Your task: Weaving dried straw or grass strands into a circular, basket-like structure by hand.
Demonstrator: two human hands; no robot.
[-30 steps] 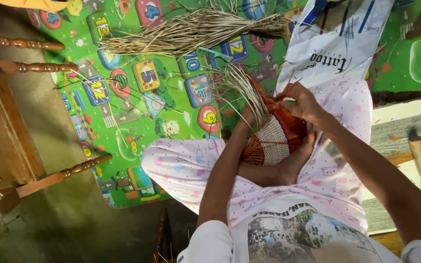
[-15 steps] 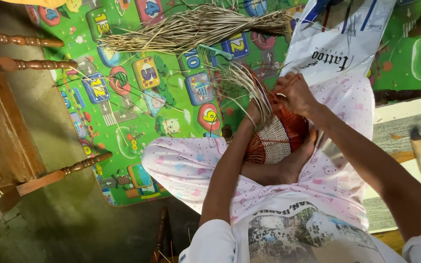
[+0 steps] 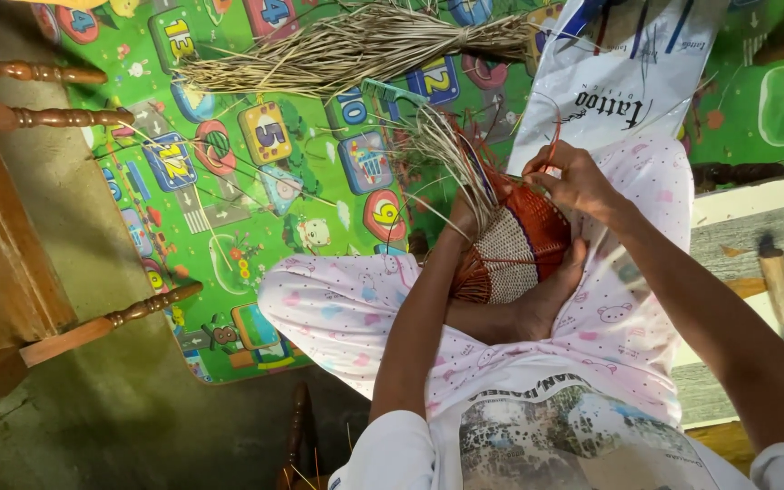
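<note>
The head view looked down at a person sitting on the floor with a half-made woven basket [image 3: 519,249] in the lap. The right hand [image 3: 573,181] was pinched shut on a thin red strand [image 3: 553,145] at the top edge of the basket. The left hand [image 3: 465,218] was closed around the side of the basket, where a bunch of loose pale straws [image 3: 446,150] stuck out past it. The basket was white in the middle and red-brown around the rim, and it rested against a bare foot [image 3: 551,299] and the pink spotted trousers [image 3: 338,304].

A white plastic bag [image 3: 610,82] lay just past the knee. A long bundle of dry grass [image 3: 356,45] lay farther off on the green play mat [image 3: 229,181] with its bright number pictures. Wooden chair legs [image 3: 43,118] stood at the left side, and a wooden-handled tool [image 3: 778,281] lay on boards at the right.

The red strand looked very thin, so I think a hard tug could snap it or pull it out of the weave. The loose straws were crowded near the left hand, and they could tangle with the strand. If the left hand let go a little, the basket might turn and the rows could come out crooked.
</note>
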